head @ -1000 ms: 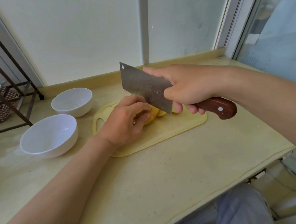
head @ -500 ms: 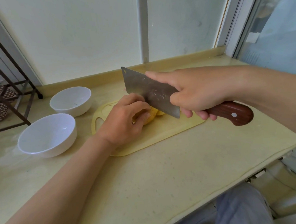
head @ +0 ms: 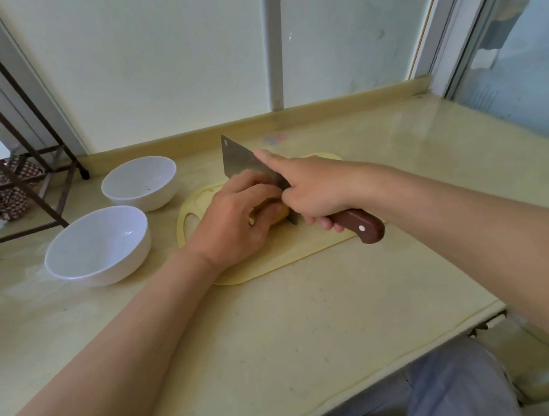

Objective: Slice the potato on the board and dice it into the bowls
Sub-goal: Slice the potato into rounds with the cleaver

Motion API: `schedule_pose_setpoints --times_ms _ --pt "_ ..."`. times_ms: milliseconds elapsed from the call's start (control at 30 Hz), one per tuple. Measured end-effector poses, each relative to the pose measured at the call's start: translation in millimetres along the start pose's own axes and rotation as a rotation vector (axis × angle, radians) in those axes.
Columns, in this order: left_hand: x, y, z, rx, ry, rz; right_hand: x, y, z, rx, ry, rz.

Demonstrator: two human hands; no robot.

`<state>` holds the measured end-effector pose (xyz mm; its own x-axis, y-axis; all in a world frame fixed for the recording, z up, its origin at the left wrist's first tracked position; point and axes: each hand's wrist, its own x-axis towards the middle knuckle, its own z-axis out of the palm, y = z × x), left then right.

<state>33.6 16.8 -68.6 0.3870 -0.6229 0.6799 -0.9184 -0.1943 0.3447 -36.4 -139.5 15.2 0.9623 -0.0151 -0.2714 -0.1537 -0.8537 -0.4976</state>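
Left hand (head: 232,223) clamped over potato (head: 279,212) mid cutting board (head: 270,262), steadying it. Right hand (head: 314,189) gripping cleaver (head: 246,163), forefinger along blade to guide the cut.

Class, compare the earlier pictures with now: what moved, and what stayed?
The right hand has brought the cleaver down into the potato, beside the left hand, which still grips the potato on the board. The near bowl and far bowl stay put.
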Motion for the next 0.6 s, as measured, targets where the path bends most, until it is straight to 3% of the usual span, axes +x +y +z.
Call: schedule_pose_setpoints --times_ms 600 --pt "-0.4 -8.3 -3.7 -0.003 -0.008 -0.013 -28.4 -1.5 -44.4 0.048 0.054 0.009"
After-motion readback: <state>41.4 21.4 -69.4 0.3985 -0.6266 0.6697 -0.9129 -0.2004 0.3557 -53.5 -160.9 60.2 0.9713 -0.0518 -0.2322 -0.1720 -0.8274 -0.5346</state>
